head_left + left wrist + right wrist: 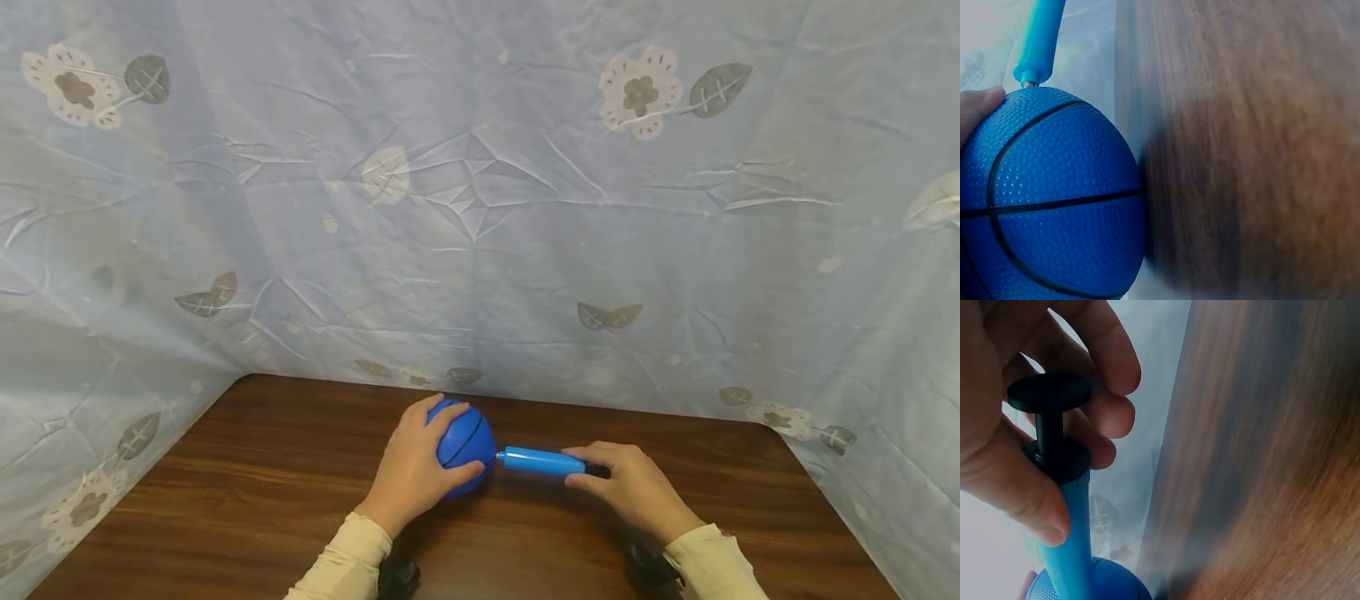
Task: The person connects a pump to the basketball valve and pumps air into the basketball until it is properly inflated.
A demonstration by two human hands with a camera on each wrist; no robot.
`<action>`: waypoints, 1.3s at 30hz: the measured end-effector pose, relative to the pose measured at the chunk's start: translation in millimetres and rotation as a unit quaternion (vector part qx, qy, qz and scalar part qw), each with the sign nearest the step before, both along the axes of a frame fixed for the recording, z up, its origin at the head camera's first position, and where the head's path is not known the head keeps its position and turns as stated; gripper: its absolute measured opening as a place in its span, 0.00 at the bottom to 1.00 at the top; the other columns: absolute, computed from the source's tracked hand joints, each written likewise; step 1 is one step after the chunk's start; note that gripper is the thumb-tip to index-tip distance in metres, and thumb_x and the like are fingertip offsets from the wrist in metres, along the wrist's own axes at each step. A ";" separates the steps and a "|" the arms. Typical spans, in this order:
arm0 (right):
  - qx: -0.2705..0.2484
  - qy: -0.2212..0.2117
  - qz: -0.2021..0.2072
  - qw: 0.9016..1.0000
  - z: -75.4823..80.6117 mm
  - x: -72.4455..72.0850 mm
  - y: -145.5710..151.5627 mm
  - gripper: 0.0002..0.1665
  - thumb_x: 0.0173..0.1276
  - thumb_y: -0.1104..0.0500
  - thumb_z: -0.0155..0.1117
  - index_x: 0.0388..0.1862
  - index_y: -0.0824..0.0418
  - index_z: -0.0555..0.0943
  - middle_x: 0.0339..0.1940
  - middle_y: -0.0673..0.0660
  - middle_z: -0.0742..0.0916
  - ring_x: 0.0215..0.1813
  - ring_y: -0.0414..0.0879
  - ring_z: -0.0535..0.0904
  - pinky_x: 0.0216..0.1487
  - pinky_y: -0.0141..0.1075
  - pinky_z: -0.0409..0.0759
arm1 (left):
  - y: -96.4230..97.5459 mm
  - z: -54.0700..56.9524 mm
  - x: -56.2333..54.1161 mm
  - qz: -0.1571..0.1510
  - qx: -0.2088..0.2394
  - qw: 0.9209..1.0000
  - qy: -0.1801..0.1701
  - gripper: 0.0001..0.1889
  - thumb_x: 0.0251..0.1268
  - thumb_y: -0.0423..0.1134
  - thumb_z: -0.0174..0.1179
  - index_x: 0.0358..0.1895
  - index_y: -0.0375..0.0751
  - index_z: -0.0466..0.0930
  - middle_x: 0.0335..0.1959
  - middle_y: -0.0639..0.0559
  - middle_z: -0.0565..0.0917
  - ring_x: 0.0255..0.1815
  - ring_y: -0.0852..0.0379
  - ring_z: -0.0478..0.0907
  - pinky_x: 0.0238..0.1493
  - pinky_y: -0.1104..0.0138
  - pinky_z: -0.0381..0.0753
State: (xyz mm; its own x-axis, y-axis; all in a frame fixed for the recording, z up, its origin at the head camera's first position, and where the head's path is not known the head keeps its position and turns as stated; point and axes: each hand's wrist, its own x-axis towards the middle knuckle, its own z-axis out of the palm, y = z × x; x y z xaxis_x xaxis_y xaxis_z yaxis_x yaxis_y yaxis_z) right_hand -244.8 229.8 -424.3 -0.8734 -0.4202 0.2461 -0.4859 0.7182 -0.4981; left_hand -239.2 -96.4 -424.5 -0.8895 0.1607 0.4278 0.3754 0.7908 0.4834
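Note:
A small blue ball [463,440] with black seams, like a mini basketball, sits on the wooden table. My left hand [415,467] grips it from the left, fingers over the top and thumb on the near side. A blue hand pump [542,461] lies level to the right of the ball, its needle end meeting the ball's right side. My right hand [630,481] holds the pump by its black-capped end, thumb and fingers on either side. In the right wrist view, the black plunger handle [1049,392] sticks out a short way from the barrel, beside the curled fingers.
The dark brown table [315,492] ends just behind the ball. A pale blue cloth [480,275] with flowers and leaves hangs along the back and both sides. Black devices [652,567] are strapped under both wrists, next to the cream sleeves [712,562].

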 end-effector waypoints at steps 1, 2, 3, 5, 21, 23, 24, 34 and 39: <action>0.001 0.000 0.000 1.000 0.5 0.2 0.4 0.25 0.66 0.46 0.75 0.61 0.46 0.86 0.52 0.37 0.88 0.55 0.42 0.86 0.54 0.44 0.87 | 0.4 -0.2 0.2 0.001 0.001 1.000 0.000 0.43 0.50 0.64 0.78 0.72 0.60 0.74 0.75 0.42 0.69 0.72 0.35 0.68 0.62 0.34 0.76; 0.001 0.000 -0.001 1.000 1.0 0.3 0.8 0.25 0.66 0.46 0.75 0.61 0.46 0.86 0.53 0.37 0.88 0.55 0.43 0.86 0.54 0.44 0.87 | 0.7 -0.3 0.4 0.002 0.001 1.000 0.001 0.43 0.50 0.64 0.78 0.72 0.61 0.74 0.74 0.42 0.69 0.72 0.36 0.68 0.62 0.35 0.76; 0.002 0.000 -0.002 1.000 1.3 0.4 1.2 0.25 0.66 0.46 0.75 0.61 0.46 0.87 0.53 0.38 0.88 0.56 0.43 0.86 0.54 0.44 0.87 | 1.0 -0.4 0.7 0.002 0.002 1.000 0.001 0.43 0.50 0.64 0.78 0.71 0.60 0.75 0.74 0.42 0.69 0.72 0.36 0.68 0.62 0.35 0.77; 0.005 -0.002 -0.003 1.000 1.8 0.7 1.9 0.24 0.66 0.46 0.75 0.61 0.46 0.87 0.53 0.39 0.89 0.56 0.44 0.86 0.54 0.45 0.87 | 1.6 -0.3 1.6 0.003 0.005 1.000 -0.001 0.42 0.50 0.63 0.78 0.71 0.61 0.75 0.74 0.42 0.69 0.72 0.36 0.68 0.62 0.35 0.76; -0.001 -0.010 0.004 1.000 6.5 3.2 10.2 0.25 0.66 0.43 0.74 0.61 0.45 0.86 0.55 0.41 0.89 0.55 0.44 0.86 0.52 0.42 0.87 | 5.5 -0.5 3.7 0.005 0.021 1.000 -0.014 0.41 0.50 0.62 0.79 0.70 0.62 0.75 0.74 0.44 0.69 0.72 0.38 0.68 0.62 0.36 0.77; -0.001 -0.011 0.003 1.000 7.0 3.4 11.2 0.25 0.66 0.42 0.74 0.61 0.45 0.86 0.55 0.42 0.89 0.56 0.44 0.86 0.52 0.42 0.87 | 5.8 -1.1 3.6 0.005 0.023 1.000 -0.015 0.41 0.50 0.61 0.79 0.70 0.62 0.75 0.74 0.44 0.69 0.72 0.38 0.68 0.62 0.36 0.77; 0.000 -0.011 0.002 1.000 7.3 3.6 11.6 0.25 0.66 0.42 0.74 0.61 0.45 0.86 0.56 0.42 0.89 0.56 0.45 0.86 0.52 0.43 0.87 | 5.9 -1.4 3.7 0.004 0.024 1.000 -0.015 0.41 0.50 0.61 0.79 0.70 0.62 0.75 0.74 0.44 0.69 0.72 0.38 0.68 0.62 0.36 0.77; 0.006 -0.015 0.000 1.000 9.8 5.5 14.1 0.24 0.66 0.42 0.73 0.61 0.41 0.86 0.56 0.43 0.89 0.56 0.47 0.86 0.53 0.45 0.87 | 6.5 -0.9 6.5 0.004 0.037 0.999 -0.026 0.41 0.51 0.61 0.79 0.70 0.63 0.74 0.74 0.45 0.68 0.72 0.38 0.68 0.60 0.35 0.77; 0.005 -0.020 -0.003 1.000 9.8 6.4 15.4 0.24 0.66 0.43 0.74 0.61 0.44 0.86 0.56 0.44 0.89 0.57 0.47 0.86 0.52 0.45 0.87 | 6.6 -1.9 6.2 0.002 0.038 0.999 -0.030 0.40 0.51 0.61 0.79 0.70 0.63 0.74 0.75 0.45 0.68 0.71 0.37 0.69 0.59 0.35 0.78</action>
State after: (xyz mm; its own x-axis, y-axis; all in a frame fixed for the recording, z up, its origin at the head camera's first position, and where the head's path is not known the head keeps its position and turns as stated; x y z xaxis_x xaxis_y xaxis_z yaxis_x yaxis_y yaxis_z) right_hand -238.4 245.2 -414.5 -0.8850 -0.4168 0.2077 -0.4616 0.7258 -0.5100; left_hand -233.0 -89.8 -426.4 -0.9143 0.1259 0.3849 0.3410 0.7520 0.5641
